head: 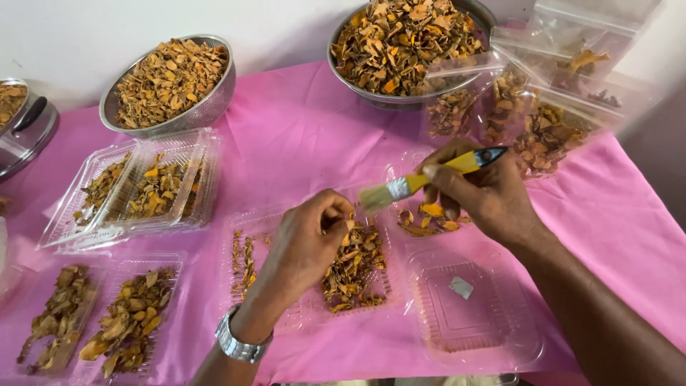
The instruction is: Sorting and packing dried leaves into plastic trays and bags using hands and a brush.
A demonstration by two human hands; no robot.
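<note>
My right hand (486,193) grips a small paintbrush with a yellow handle (457,166), its pale bristles (375,196) pointing left toward my left hand. My left hand (311,239), with a metal watch on the wrist, pinches a dried orange-brown slice at its fingertips above a clear plastic tray (286,314) that carries a heap of such slices (354,268). A few more slices (427,218) lie just under the brush, in a clear tray section.
Two steel bowls of dried slices (171,78) (400,43) stand at the back. Clear bags of slices (529,121) lie at the right. Filled clear trays (143,186) (100,318) sit at the left, an empty tray lid (471,307) near the front. Pink cloth (286,136) covers the table.
</note>
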